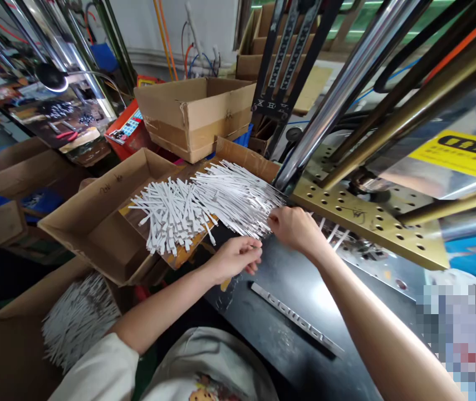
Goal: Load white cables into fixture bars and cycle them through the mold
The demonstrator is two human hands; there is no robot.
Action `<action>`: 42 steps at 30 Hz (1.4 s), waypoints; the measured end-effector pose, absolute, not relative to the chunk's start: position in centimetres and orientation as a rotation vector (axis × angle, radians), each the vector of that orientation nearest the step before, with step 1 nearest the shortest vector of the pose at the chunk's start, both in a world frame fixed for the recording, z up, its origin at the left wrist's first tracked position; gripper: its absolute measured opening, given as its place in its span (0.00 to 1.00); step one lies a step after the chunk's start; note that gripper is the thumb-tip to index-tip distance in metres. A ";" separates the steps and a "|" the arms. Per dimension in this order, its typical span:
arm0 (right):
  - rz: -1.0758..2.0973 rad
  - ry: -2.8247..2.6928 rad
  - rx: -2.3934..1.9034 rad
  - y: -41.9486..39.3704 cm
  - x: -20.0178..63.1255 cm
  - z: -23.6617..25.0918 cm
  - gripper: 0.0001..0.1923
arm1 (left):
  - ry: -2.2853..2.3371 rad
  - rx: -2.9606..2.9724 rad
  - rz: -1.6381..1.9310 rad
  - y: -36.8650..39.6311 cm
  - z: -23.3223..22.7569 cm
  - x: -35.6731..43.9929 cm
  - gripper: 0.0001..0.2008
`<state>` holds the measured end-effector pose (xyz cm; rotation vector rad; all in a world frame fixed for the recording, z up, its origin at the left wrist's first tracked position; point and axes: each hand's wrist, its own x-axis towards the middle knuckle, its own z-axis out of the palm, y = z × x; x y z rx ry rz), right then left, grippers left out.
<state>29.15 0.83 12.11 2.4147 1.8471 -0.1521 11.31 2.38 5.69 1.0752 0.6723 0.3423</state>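
Observation:
My right hand (294, 227) is at the right end of a pile of long thin white strips (238, 195), its fingers bent together against the strip ends. Whatever lies between those fingertips is hidden. Just left of it, my left hand (238, 259) hovers over the dark table edge with curled fingers, thumb near the index finger; I cannot make out anything in it. A second heap of white strips with small block-like ends (175, 214) lies beside the first. Below my hands, a narrow metal bar with slots (296, 318) rests on the black tabletop (263, 334).
On the right stands a press with a perforated brass-coloured plate (363, 214) and a slanting chrome column (325, 117). Several white strips lie under the plate. An open cardboard box (108, 217) adjoins the heaps at left; another box (74, 317) below holds more strips.

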 end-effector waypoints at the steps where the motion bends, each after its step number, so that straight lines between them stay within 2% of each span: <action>1: -0.238 1.894 2.431 0.5 29.6 11.8 0.12 | 0.670 0.991 0.325 2.3 5.5 12.0 0.23; 4: -0.500 1.996 2.585 -0.3 30.3 10.7 0.11 | 0.662 0.887 0.299 2.2 5.2 13.4 0.24; 11: -0.941 2.115 2.897 -2.0 29.6 8.9 0.06 | 0.689 0.883 0.371 2.2 4.9 14.6 0.18; 16: -1.339 2.181 2.996 -5.0 28.9 7.5 0.10 | 0.673 1.045 0.404 1.4 4.6 13.9 0.16; 19: -1.540 2.240 3.059 -7.4 28.3 6.9 0.13 | 0.605 1.353 0.472 1.1 4.4 13.1 0.12; 22: -1.244 2.215 3.288 -10.5 28.0 6.8 0.10 | 0.479 1.743 0.648 1.4 4.0 12.3 0.10; 25: -0.897 2.064 3.510 -14.6 27.6 6.6 0.08 | 0.439 1.797 0.763 1.5 3.6 11.4 0.07; 29: -0.692 1.934 3.631 -19.5 26.4 5.1 0.04 | 0.399 1.979 0.834 0.6 3.5 10.3 0.04; 32: -0.379 2.042 3.582 -21.3 25.3 3.4 0.03 | 0.171 2.193 0.789 -0.7 3.6 10.5 0.03; 35: -0.112 2.214 3.476 -21.7 24.6 2.4 0.06 | -0.023 2.310 0.768 -2.2 3.3 11.5 0.04; 42: 0.070 2.365 3.151 -21.3 24.2 3.4 0.10 | -0.085 2.532 0.572 -3.4 3.9 12.4 0.08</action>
